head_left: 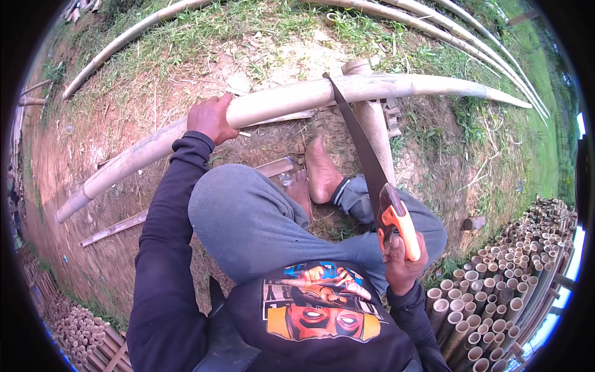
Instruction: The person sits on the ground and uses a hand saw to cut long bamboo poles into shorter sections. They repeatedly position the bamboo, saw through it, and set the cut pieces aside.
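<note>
Fingers of the left hand (pixel 209 120) curled over a bamboo pole (pixel 282 104); those of the right hand (pixel 406 266) closed round the orange handle (pixel 404 230) of a saw (pixel 362 146). Bamboo stack (pixel 483 291), many round cut ends, lower right. Pole: long, pale, lying crosswise ahead. Post (pixel 377 133): round, beneath the pole. Saw: dark blade, crossing the pole just beside the post.

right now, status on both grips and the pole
Left grip on bamboo pole. Right grip on orange saw handle. Blade across pole, nothing seen blocking it.
</note>
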`<state>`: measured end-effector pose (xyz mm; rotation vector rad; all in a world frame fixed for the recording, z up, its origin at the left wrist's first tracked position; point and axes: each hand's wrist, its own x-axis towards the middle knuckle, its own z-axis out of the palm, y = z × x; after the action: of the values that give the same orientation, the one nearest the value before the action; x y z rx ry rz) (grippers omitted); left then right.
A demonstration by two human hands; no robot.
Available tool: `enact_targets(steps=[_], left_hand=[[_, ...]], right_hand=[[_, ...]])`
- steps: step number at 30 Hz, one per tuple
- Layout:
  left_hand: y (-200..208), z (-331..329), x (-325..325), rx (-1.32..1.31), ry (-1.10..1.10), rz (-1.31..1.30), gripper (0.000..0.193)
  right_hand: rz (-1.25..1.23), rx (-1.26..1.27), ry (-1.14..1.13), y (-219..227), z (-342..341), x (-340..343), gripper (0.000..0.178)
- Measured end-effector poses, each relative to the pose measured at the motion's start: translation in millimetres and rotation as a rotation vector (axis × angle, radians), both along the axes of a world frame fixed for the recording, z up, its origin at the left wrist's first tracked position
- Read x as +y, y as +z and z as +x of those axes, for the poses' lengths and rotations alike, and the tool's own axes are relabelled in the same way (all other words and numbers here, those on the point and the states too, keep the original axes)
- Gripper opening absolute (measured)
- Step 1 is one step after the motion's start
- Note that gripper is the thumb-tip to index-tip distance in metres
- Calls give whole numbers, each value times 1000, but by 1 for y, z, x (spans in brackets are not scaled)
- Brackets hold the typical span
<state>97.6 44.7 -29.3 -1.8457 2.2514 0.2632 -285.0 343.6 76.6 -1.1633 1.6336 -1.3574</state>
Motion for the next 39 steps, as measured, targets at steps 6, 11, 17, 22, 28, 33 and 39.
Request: enact_targets(steps=[6, 11, 17, 22, 28, 33, 39], left_hand=[[8, -2, 3, 27, 5, -19, 78], [12, -2, 3, 3, 17, 26, 86], [0, 0, 0, 4, -13, -10, 87], [9, -2, 2, 20, -4, -22, 72], [7, 1, 6, 49, -9, -48, 68], [-2, 1, 2, 51, -19, -71, 67], [12, -4, 4, 30, 28, -9, 74]], right_hand=[[-38, -155, 67, -89, 27, -212, 23], [0, -123, 68, -82, 14, -139, 19], [-37, -3, 4, -34, 3, -8, 15], [-138, 31, 53, -95, 28, -205, 17], [60, 52, 5, -65, 8, -73, 18], [41, 65, 2, -39, 1, -23, 17], [-104, 35, 61, -99, 32, -234, 25]])
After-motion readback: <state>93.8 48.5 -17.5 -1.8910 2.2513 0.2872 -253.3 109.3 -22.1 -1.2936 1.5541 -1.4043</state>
